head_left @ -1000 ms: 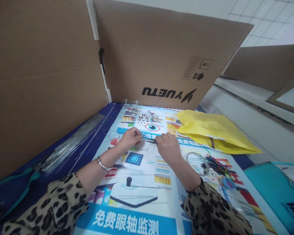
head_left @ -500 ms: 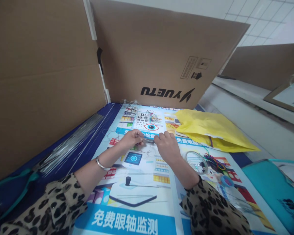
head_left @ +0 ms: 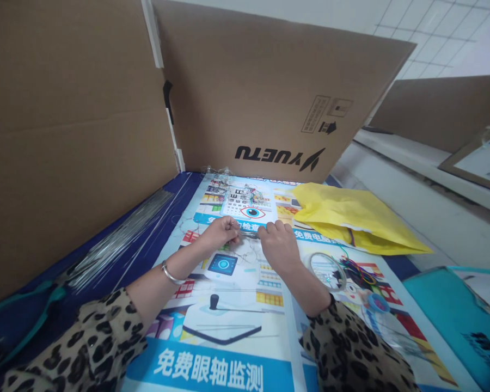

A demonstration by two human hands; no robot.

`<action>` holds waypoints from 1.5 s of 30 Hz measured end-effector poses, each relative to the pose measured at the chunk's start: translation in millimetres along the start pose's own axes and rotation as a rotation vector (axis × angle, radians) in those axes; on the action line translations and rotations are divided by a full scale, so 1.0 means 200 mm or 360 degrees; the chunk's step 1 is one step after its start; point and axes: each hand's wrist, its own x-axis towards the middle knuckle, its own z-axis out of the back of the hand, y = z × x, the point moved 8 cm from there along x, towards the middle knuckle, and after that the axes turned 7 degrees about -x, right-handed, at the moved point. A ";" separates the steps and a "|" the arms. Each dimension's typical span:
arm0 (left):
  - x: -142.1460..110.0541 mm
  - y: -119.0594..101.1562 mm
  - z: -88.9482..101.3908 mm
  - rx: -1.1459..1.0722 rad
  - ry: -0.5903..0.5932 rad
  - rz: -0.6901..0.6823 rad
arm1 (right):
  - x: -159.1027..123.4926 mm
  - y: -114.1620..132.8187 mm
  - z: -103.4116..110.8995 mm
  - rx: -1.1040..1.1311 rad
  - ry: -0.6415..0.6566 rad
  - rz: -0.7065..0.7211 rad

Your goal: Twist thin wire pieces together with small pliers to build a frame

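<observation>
My left hand (head_left: 221, 231) pinches a slender silvery metal piece (head_left: 249, 235) between thumb and fingers. The other end of that piece runs into my right hand (head_left: 281, 246), whose fingers are curled round it. Too little of it shows to tell whether it is wire or a tool. Fine, thin strands hang about the left fingertips and just below. Both hands are held close together over a printed poster (head_left: 224, 370). At the far end of the poster lies a tangle of fine wire (head_left: 249, 191) with small coloured bits.
Cardboard panels (head_left: 269, 92) stand at the back and left. On the left lie straight metal wires (head_left: 118, 239) and teal-handled pliers (head_left: 49, 305). To the right are a yellow bag (head_left: 351, 212), a wire coil (head_left: 343, 280), coloured cords (head_left: 365, 274) and a teal case (head_left: 453, 321).
Both hands keep almost the same place and grip. The right hand has shifted very slightly, and a little more of the metal piece shows between the hands.
</observation>
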 end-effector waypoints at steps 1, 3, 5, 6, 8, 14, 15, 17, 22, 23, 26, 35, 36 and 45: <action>0.00 0.00 0.00 0.0015 0.0005 -0.0010 | 0.00 0.00 0.00 -0.0003 -0.0004 0.0008; 0.00 0.00 0.00 0.0040 0.0012 -0.0024 | 0.00 0.01 0.00 -0.0001 -0.0008 0.0030; 0.00 0.00 0.00 0.0066 0.0013 -0.0028 | 0.00 0.01 0.00 0.0009 0.0000 0.0054; 0.00 0.00 0.00 0.0075 0.0011 -0.0027 | 0.00 0.02 0.00 0.0015 0.0007 0.0065; 0.00 0.00 0.01 0.0081 -0.0004 -0.0012 | 0.00 0.02 -0.01 0.0020 0.0018 0.0082; 0.00 0.02 0.01 0.0020 -0.0050 0.0099 | 0.00 0.03 0.01 -0.0005 0.0026 0.0121; 0.00 0.02 0.01 0.0006 -0.0055 0.0111 | 0.00 0.03 0.01 -0.0015 0.0023 0.0125; 0.00 0.03 0.01 -0.0016 -0.0066 0.0136 | 0.00 0.04 0.02 -0.0032 0.0011 0.0132; -0.01 0.02 0.01 -0.0051 -0.0080 0.0167 | 0.00 0.04 0.03 -0.0055 -0.0005 0.0146; -0.01 0.02 0.01 -0.0049 -0.0086 0.0166 | 0.00 0.04 0.03 -0.0062 -0.0006 0.0155; -0.01 0.01 0.02 -0.0020 -0.0116 0.0166 | 0.01 0.04 0.04 -0.0084 -0.0012 0.0182; -0.01 0.04 0.01 -0.0094 -0.0059 0.0157 | 0.01 0.05 0.05 -0.0093 -0.0003 0.0176; -0.01 0.04 0.01 -0.0101 -0.0057 0.0168 | 0.01 0.05 0.05 -0.0082 -0.0001 0.0176; -0.01 0.03 0.00 -0.0008 -0.0047 0.0196 | 0.01 0.04 0.02 -0.0008 0.0032 0.0164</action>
